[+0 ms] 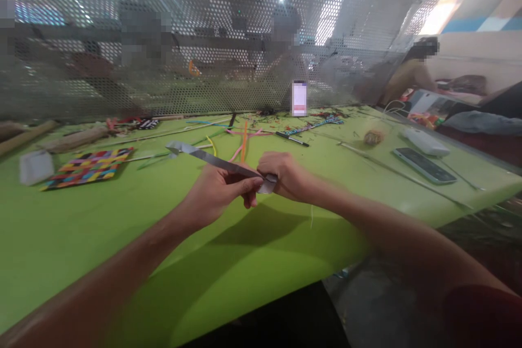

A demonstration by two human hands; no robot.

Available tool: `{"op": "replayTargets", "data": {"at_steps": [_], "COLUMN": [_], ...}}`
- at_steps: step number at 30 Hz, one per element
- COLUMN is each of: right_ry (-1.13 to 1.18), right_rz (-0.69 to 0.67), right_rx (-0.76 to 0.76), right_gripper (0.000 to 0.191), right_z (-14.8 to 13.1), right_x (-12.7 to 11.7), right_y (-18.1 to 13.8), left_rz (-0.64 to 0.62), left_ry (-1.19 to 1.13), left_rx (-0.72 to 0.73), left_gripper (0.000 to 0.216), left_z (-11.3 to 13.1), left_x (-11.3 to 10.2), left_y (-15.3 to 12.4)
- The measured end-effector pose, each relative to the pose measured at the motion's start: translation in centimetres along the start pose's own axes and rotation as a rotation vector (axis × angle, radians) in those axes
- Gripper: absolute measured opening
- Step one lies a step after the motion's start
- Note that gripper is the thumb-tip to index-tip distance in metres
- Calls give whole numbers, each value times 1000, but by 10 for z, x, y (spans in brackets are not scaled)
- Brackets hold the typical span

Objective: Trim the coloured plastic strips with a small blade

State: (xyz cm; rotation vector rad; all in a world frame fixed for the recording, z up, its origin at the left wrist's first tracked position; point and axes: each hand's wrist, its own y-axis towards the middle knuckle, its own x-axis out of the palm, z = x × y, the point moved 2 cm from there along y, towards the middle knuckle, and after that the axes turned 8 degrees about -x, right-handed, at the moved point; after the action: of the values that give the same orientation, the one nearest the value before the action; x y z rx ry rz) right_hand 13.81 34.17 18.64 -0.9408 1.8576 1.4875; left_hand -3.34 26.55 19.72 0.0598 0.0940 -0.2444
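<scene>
In the head view, the left hand (220, 187) pinches a gray strip (207, 159) between thumb and fingers, above the green bench (101, 234) near its front edge. The strip's long free part slants up and away to the left, past the back of that hand, and its near end is folded over between the two hands. The right hand (287, 174) is curled into a fist around that folded end, close by the left thumb; its fingertips are hidden. Beyond the hands lie an orange strip (244, 138) and a black pen (292, 138). To the left, a many-colored woven mat (92, 168) lies beside a whitish block (36, 167). To the right, a dark phone (424, 165) lies flat just beside a white box (426, 143), with a small brown ball (372, 137) farther left. A lit phone (299, 99) stands upright at the back, in front of a metal screen full of holes (183, 76). A person (410, 77) sits beyond the bench at the far right.
</scene>
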Motion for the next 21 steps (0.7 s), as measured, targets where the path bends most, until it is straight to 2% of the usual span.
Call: {"op": "replayTargets", "data": {"at_steps": [11, 21], "right_ry": [47, 104], "right_rz": [82, 51], "right_rx": [-44, 25], "right_gripper": [26, 26], "right_z": [1, 0], "right_x": [5, 8], "right_y": [0, 1], "left_rz": [-14, -16], "left_ry": [-29, -63], "left_rx": [35, 56], "left_gripper": [13, 6], "left_z": [-1, 0], "left_x": [2, 3], "left_y": [0, 0]}}
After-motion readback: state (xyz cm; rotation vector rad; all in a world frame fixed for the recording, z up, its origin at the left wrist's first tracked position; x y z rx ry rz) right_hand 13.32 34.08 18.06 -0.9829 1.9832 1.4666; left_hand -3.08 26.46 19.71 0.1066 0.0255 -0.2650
